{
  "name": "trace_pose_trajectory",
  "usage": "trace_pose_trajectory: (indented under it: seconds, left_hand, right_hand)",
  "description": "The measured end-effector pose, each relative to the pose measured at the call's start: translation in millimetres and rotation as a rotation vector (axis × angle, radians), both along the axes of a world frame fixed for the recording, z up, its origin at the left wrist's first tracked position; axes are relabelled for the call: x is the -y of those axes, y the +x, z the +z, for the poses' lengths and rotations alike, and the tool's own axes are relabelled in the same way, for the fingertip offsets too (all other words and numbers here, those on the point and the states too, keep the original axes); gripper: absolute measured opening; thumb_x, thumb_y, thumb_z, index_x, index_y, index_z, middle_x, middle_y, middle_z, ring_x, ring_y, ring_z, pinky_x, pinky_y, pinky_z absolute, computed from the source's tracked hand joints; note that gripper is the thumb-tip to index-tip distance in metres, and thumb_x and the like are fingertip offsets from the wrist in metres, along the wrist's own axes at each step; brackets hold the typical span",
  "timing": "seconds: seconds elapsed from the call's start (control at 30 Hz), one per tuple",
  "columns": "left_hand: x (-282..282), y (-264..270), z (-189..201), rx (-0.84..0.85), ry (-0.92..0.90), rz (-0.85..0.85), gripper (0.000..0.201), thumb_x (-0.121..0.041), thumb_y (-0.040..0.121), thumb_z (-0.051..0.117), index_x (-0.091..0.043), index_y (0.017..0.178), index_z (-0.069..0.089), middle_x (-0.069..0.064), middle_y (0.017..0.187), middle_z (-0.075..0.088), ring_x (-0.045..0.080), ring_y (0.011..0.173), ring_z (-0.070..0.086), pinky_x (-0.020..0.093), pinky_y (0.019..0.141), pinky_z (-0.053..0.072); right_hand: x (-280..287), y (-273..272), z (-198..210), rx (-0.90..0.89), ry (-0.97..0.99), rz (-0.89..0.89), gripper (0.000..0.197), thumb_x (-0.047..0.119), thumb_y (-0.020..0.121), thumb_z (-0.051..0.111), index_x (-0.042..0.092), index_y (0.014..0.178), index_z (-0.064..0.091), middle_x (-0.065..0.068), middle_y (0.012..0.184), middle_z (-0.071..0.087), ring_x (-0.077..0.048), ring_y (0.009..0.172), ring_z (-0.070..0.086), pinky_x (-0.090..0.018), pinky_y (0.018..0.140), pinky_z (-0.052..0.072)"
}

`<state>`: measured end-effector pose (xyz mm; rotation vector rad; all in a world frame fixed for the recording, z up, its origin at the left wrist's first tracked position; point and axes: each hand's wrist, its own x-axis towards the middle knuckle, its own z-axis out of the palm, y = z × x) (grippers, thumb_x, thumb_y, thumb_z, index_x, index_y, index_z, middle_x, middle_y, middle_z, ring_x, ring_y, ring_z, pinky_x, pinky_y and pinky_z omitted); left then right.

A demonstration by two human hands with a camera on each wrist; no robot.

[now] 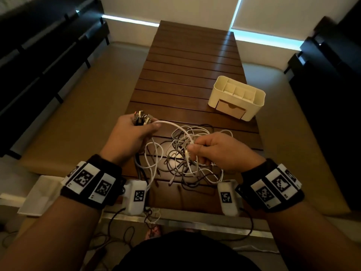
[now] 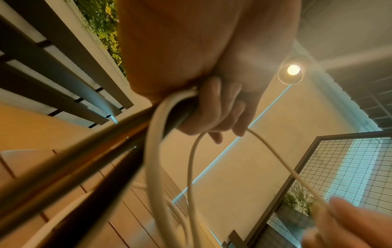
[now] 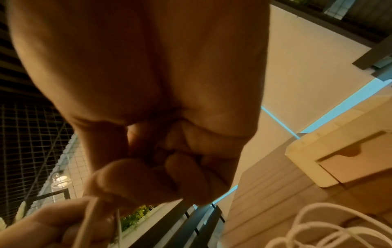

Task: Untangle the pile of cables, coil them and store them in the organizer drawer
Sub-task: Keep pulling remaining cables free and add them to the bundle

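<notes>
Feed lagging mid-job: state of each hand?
Left hand: grips bundle of metal-tipped cable plug ends.
Right hand: pinches thin white cable.

A pile of cables lies on the table near its front edge. An organizer stands behind it, toward the table's right edge, its drawer facing front.

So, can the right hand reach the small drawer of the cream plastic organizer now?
Probably not yet: the right hand pinches a white cable, though nothing stands between it and the shut drawer of the organizer.
</notes>
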<state>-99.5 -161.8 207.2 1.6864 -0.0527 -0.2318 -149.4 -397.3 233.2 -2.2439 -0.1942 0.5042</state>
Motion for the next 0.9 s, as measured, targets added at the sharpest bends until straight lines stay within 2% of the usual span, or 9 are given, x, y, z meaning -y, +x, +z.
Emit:
trace_pose_trajectory:
  seconds: [0.13, 0.23, 0.3, 0.47, 0.53, 0.6, 0.67, 0.77, 0.9]
  left_hand:
    - [-5.0, 2.8, -3.5, -0.017, 0.024, -0.027, 0.013, -0.003, 0.091, 0.066, -0.003, 0.104, 0.069, -0.005, 0.051, 0.047, 0.009, 0.043, 0.038, 0.021, 0.043, 0.031]
    - [-14.1, 8.9, -8.6, -0.041, -0.021, 0.043, 0.009, -0.002, 0.091, 0.064, -0.003, 0.100, 0.067, -0.004, 0.052, 0.045, 0.012, 0.042, 0.035, 0.022, 0.044, 0.028]
    - [-19.1, 10.3, -13.1, -0.042, -0.058, 0.100, 0.008, -0.004, 0.092, 0.065, -0.005, 0.099, 0.067, -0.003, 0.052, 0.044, 0.011, 0.041, 0.034, 0.020, 0.042, 0.028]
    - [-14.6, 5.5, -15.8, -0.035, -0.079, 0.109, 0.002, -0.009, 0.092, 0.067, -0.011, 0.091, 0.067, -0.006, 0.053, 0.048, 0.007, 0.041, 0.039, 0.021, 0.040, 0.032]
    - [-11.7, 3.8, -14.7, -0.031, -0.081, 0.086, 0.005, -0.010, 0.093, 0.068, -0.013, 0.089, 0.067, -0.006, 0.054, 0.048, 0.007, 0.042, 0.039, 0.022, 0.040, 0.032]
    - [-9.3, 1.4, -14.0, -0.023, -0.090, 0.066, 0.005, -0.010, 0.093, 0.067, -0.012, 0.089, 0.066, -0.006, 0.054, 0.047, 0.007, 0.042, 0.038, 0.022, 0.040, 0.032]
    - [-5.4, -2.0, -14.4, -0.030, -0.104, 0.051, 0.003, -0.010, 0.094, 0.066, -0.011, 0.091, 0.065, -0.006, 0.054, 0.047, 0.006, 0.042, 0.038, 0.022, 0.040, 0.032]
    - [8.5, -10.0, -14.0, -0.060, -0.141, -0.002, 0.005, -0.010, 0.094, 0.065, -0.006, 0.097, 0.064, -0.004, 0.057, 0.046, 0.007, 0.043, 0.037, 0.022, 0.042, 0.032]
    - [30.3, -22.3, -9.9, -0.095, -0.272, -0.128, 0.008, -0.012, 0.093, 0.067, -0.006, 0.096, 0.062, 0.001, 0.059, 0.039, 0.012, 0.046, 0.031, 0.024, 0.044, 0.026]
  right_hand:
    - [4.2, -17.6, -23.5, -0.275, -0.061, 0.066, 0.034, 0.043, 0.099, 0.057, 0.021, 0.077, 0.072, 0.006, 0.063, 0.064, -0.005, 0.056, 0.056, -0.024, 0.063, 0.046]
    - [16.0, -29.1, -36.2, -0.423, -0.036, 0.048, 0.034, 0.037, 0.098, 0.059, 0.016, 0.075, 0.071, 0.002, 0.059, 0.059, -0.009, 0.053, 0.051, -0.020, 0.057, 0.044]
    - [21.3, -35.5, -48.0, -0.498, -0.173, 0.099, 0.034, 0.036, 0.099, 0.059, 0.015, 0.074, 0.069, 0.006, 0.056, 0.058, -0.009, 0.051, 0.051, -0.020, 0.057, 0.044]
    - [29.1, -52.4, -99.8, -0.864, -0.482, 0.225, 0.033, 0.034, 0.096, 0.061, 0.006, 0.096, 0.077, -0.005, 0.090, 0.078, -0.016, 0.077, 0.071, -0.035, 0.092, 0.055]
    - [27.3, -57.1, -102.0, -0.939, -0.588, 0.291, 0.037, 0.045, 0.092, 0.065, 0.010, 0.091, 0.079, -0.002, 0.093, 0.079, -0.018, 0.092, 0.073, -0.037, 0.100, 0.051]
    - [24.7, -54.9, -90.1, -0.834, -0.724, 0.344, 0.047, 0.062, 0.085, 0.066, 0.018, 0.071, 0.072, 0.007, 0.080, 0.074, -0.017, 0.093, 0.069, -0.035, 0.094, 0.051]
    - [21.5, -46.0, -73.1, -0.616, -0.814, 0.316, 0.053, 0.073, 0.080, 0.062, 0.021, 0.070, 0.066, 0.008, 0.080, 0.067, -0.015, 0.085, 0.064, -0.035, 0.083, 0.052]
    - [11.9, -26.8, -51.9, -0.271, -0.579, 0.122, 0.060, 0.074, 0.079, 0.060, 0.026, 0.115, 0.068, 0.008, 0.110, 0.067, -0.012, 0.101, 0.061, -0.037, 0.091, 0.053]
    - [-14.1, -12.7, -39.0, -0.062, -0.078, 0.087, 0.089, 0.059, 0.075, 0.078, 0.036, 0.150, 0.037, 0.014, 0.146, 0.048, -0.004, 0.128, 0.049, -0.032, 0.106, 0.044]
